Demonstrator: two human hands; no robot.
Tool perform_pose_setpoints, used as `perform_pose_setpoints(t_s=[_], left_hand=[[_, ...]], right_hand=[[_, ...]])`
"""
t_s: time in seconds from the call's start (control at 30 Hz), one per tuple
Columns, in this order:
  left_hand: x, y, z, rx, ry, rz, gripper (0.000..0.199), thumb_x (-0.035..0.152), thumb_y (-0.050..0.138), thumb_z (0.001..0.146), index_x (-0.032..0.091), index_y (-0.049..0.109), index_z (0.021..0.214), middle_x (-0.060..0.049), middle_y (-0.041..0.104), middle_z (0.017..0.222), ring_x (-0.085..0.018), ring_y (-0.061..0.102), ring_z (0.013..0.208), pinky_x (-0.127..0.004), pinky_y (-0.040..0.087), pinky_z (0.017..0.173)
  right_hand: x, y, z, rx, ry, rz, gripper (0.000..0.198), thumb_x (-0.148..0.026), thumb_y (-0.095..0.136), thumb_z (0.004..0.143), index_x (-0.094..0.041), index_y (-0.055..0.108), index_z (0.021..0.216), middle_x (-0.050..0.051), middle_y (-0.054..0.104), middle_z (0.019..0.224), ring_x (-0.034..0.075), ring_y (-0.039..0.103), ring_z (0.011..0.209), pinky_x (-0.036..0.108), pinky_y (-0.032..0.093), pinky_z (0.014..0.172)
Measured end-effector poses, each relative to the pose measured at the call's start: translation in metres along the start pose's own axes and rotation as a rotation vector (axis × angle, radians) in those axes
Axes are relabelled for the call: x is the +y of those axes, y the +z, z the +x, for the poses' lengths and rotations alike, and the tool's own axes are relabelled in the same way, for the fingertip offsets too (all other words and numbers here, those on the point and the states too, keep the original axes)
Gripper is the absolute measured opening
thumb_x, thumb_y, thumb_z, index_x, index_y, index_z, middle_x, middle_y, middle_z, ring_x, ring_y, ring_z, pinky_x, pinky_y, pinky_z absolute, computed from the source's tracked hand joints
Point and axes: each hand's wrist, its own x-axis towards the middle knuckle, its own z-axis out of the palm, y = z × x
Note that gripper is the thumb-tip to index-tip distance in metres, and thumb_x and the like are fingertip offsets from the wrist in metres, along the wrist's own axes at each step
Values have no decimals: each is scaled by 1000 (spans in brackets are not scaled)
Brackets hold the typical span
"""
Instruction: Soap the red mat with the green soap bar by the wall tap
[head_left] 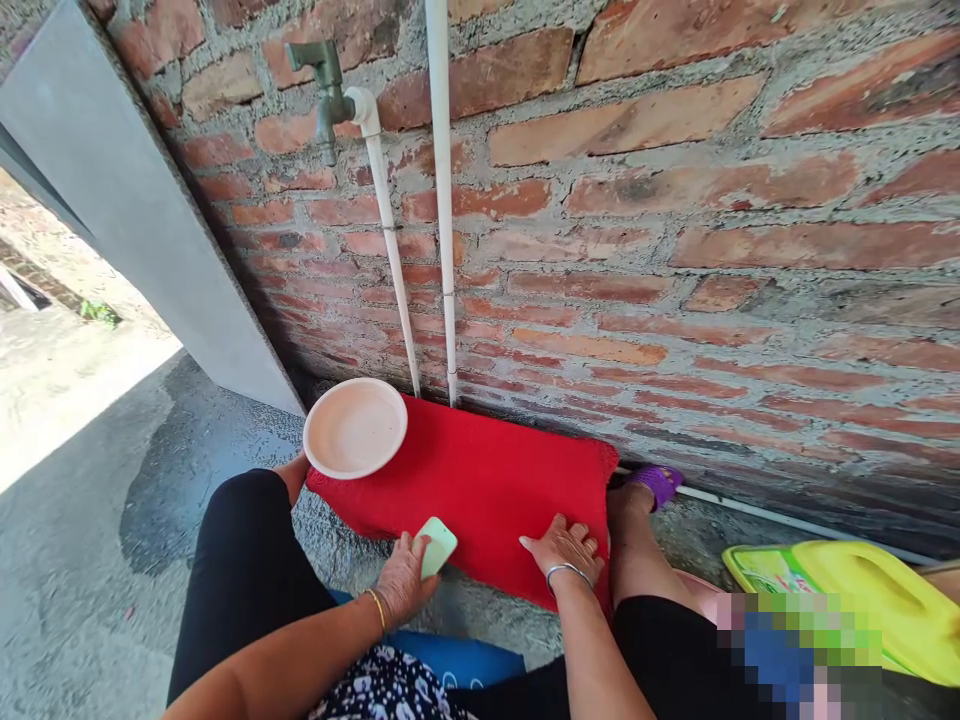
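My left hand [406, 577] grips a pale green bar of soap [437, 548] with rounded corners, holding it at the near edge of a red cloth [487, 480]. The cloth is spread flat over a low support, which it hides; its near side hangs down. Near the cloth's right end, my right hand [571, 552] lies palm down on it, fingers spread and thumb apart. A light pink basin [355, 430] rests on the far left end of the cloth. No water can be made out in it.
A brick wall [600, 350] rises behind, carrying a tap [324, 95] and two white pipes [445, 220]. A grey slab [142, 190] leans at left beside wet concrete floor [172, 460]. A yellow plastic bottle [877, 600] lies at right, near blurred items.
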Motion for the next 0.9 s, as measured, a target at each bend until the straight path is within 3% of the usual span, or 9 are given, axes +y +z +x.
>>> perform_pose_setpoints(t_s=[0.07,0.13,0.33,0.43,0.53,0.7,0.8,0.9], left_hand=[[12,7,-4,-109,131,3,65,33,63,74,25,43,135,-9,47,132,-24,44,122,-32,36,104],[13,2,-1,-100,130,-2,64,32,63,74,26,43,135,-9,45,134,-24,42,125,-32,36,105],[-23,-45,27,309,-260,-33,47,34,49,87,17,45,130,-12,53,114,-23,53,107,-35,41,96],[-23,-47,34,326,-356,-35,47,33,48,88,13,44,131,-14,53,112,-23,55,105,-34,42,93],[-3,-24,28,211,-247,-47,50,31,51,85,15,45,131,-14,52,118,-24,52,110,-35,41,97],[31,10,11,-59,165,-62,63,33,63,73,25,46,133,-9,49,129,-24,45,121,-34,33,108],[25,-1,17,21,124,-87,59,35,60,77,25,46,133,-9,49,127,-23,47,118,-33,36,105],[3,-26,35,221,-101,-96,51,34,53,83,21,46,131,-10,52,118,-22,51,109,-32,41,97]], right_hand=[[0,0,0,-11,3,-3,73,-49,53,83,-9,36,142,27,34,146,39,36,132,48,36,95],[1,0,1,-7,3,-6,73,-49,52,83,-10,36,142,26,34,145,39,37,132,48,36,95],[2,3,1,7,-9,-23,71,-48,50,84,-9,35,142,27,35,144,39,38,131,48,37,94],[2,4,1,22,-18,-18,71,-47,51,84,-9,35,142,27,36,143,39,38,130,49,38,93],[1,2,0,12,-2,-26,72,-48,52,84,-8,36,142,26,36,143,39,39,130,47,38,94],[-1,-2,-2,-7,18,-47,72,-50,51,85,-10,35,143,24,36,144,37,38,131,45,37,95],[-1,-1,-2,-8,20,-52,73,-50,50,85,-10,34,143,24,35,145,37,37,131,45,37,95],[0,2,0,6,18,-44,71,-49,51,84,-9,36,142,26,35,144,37,38,131,46,37,94]])
